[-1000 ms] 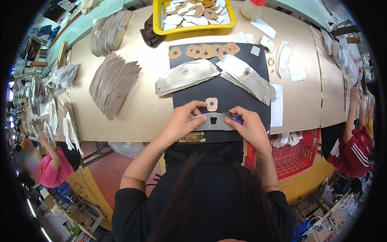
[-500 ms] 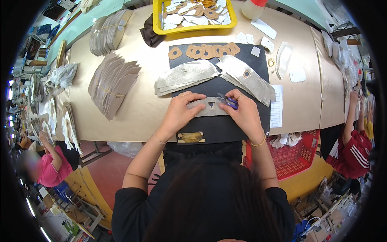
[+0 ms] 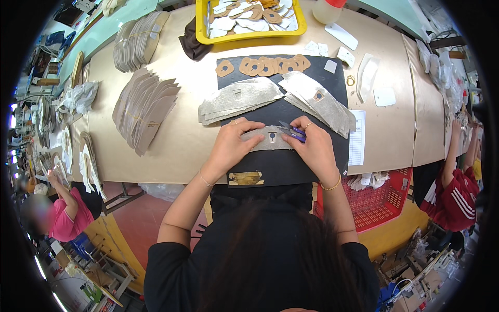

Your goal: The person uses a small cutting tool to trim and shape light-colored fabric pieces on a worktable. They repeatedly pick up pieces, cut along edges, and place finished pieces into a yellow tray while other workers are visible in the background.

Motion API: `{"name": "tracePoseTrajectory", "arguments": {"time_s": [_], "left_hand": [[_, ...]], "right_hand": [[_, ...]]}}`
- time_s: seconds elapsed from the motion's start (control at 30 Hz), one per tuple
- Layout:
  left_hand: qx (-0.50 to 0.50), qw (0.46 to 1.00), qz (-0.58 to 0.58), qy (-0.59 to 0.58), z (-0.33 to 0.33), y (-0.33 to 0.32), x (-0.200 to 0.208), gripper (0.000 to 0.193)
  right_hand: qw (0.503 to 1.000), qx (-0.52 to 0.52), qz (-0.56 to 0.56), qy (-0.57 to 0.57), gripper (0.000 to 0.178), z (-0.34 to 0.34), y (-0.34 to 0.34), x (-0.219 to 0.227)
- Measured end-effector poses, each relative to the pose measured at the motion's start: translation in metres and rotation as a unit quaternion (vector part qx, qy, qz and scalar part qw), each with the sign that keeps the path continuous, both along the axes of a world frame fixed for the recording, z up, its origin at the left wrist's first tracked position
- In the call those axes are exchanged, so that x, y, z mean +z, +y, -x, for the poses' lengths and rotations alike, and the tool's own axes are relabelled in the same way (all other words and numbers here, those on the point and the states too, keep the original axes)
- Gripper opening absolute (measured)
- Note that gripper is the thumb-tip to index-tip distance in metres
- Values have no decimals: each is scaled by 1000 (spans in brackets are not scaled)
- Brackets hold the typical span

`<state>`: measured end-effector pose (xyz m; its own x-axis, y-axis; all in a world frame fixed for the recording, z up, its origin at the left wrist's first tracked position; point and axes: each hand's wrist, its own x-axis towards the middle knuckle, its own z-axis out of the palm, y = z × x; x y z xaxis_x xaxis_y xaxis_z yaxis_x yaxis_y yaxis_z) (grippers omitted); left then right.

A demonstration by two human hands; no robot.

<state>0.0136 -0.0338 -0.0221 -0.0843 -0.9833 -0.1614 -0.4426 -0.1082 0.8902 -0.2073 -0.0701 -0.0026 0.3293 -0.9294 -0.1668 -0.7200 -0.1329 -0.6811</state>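
Note:
A curved grey piece (image 3: 261, 144), leather or fabric by its look, with a small cut-out in its middle, lies in front of me on the black mat (image 3: 291, 169). My left hand (image 3: 231, 143) pinches its left end between thumb and fingers. At its right end is my right hand (image 3: 315, 148), thumb and fingertips closed on the edge. That hand also keeps hold of purple-handled thread snips (image 3: 297, 135), their dark blades pointing left above the piece. Beyond lie a left stack of grey pieces (image 3: 241, 96) and a right stack (image 3: 319, 101) with a cut-out showing.
Tan ring-shaped patches (image 3: 265, 66) line the mat's far side. A yellow tray (image 3: 249, 37) of white and tan cut pieces stands behind. Banded bundles (image 3: 143, 112) sit at left. A red crate (image 3: 382, 205) is below the table's right edge. Other people work on both sides.
The snips and the right fingers have shifted very slightly. Dark shape now fills more of the piece's cut-out. Both hands otherwise keep their places on the grey piece.

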Motion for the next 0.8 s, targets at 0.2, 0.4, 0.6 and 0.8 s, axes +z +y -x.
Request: {"name": "tracePoseTrajectory", "arguments": {"time_s": [0.2, 0.4, 0.6, 0.8], "left_hand": [[1, 1000, -28, -5, -1, 0, 1, 30], [-1, 1000, -20, -8, 0, -1, 2, 30], [-3, 1000, -14, -14, 0, -1, 2, 31], [-1, 1000, -19, -13, 0, -1, 1, 30]], "right_hand": [[1000, -6, 4, -2, 32, -1, 0, -2], [1000, -5, 4, 5, 33, -1, -1, -3], [1000, 7, 2, 28, 29, 0, -1, -2], [999, 9, 9, 33, 29, -1, -2, -3]]}}
